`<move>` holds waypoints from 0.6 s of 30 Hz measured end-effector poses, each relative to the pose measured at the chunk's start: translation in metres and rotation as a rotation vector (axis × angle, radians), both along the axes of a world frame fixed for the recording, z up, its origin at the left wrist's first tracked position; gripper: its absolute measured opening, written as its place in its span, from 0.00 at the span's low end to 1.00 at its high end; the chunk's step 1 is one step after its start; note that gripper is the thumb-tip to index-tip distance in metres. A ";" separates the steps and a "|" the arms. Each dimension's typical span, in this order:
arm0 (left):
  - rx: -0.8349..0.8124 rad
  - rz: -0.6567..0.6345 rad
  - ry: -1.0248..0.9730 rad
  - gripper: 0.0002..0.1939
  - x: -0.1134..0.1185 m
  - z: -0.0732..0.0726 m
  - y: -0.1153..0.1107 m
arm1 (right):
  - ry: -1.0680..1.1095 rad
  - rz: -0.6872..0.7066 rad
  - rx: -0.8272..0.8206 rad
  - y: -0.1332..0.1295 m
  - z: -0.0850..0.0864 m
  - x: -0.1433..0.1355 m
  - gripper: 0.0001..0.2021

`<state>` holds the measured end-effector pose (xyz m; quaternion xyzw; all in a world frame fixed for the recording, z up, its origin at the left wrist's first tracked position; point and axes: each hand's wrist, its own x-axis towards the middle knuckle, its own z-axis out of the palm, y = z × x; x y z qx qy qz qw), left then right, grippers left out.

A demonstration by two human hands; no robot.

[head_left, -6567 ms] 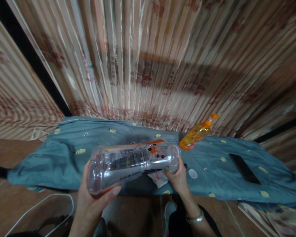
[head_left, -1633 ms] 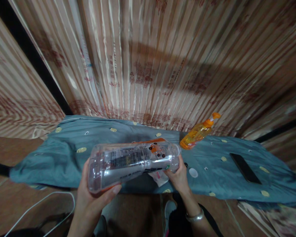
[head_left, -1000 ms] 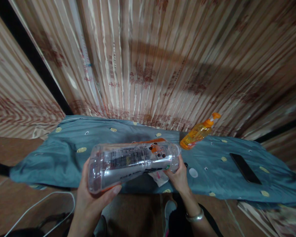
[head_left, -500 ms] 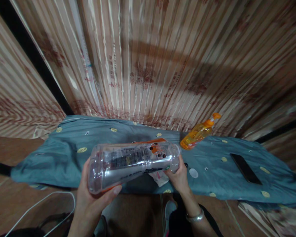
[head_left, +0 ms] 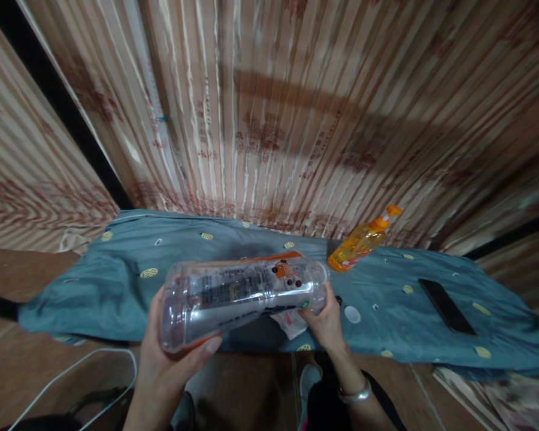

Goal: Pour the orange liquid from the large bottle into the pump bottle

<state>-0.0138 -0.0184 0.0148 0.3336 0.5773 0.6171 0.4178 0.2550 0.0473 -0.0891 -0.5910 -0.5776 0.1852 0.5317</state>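
Note:
A large clear plastic bottle (head_left: 247, 293) with a printed label and an orange picture lies sideways in the air between my hands, above the blue-green cloth (head_left: 130, 269). My left hand (head_left: 173, 353) is closed round its wide base, with the thumb along the lower side. At the narrower end, my right hand (head_left: 326, 317) grips the bottle near its neck; some of the fingers are hidden behind it. Part of something orange shows along the bottle's upper edge. Below the bottle lies a crumpled white-and-pink wrapper (head_left: 291, 324). Beside my right hand sits a white round disc (head_left: 353, 314).
An orange pump bottle (head_left: 359, 244) leans at the back of the cloth, near the striped curtain (head_left: 260, 120). To the right lies a black phone (head_left: 447, 305). Dark poles (head_left: 72, 114) slant at either side. A white cable (head_left: 85, 356) loops over the floor at left.

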 end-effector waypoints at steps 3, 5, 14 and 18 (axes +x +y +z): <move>0.021 -0.013 0.008 0.56 -0.005 -0.009 0.002 | -0.002 -0.003 -0.005 0.000 0.000 0.000 0.38; 0.026 -0.013 0.006 0.56 -0.006 -0.011 0.002 | -0.002 -0.002 -0.008 0.000 -0.001 0.000 0.38; -0.012 0.014 -0.004 0.58 0.005 0.008 -0.002 | 0.002 0.005 0.004 0.000 -0.002 0.001 0.38; -0.005 0.026 -0.003 0.58 0.004 0.004 -0.001 | 0.007 0.001 0.003 0.001 -0.003 0.001 0.38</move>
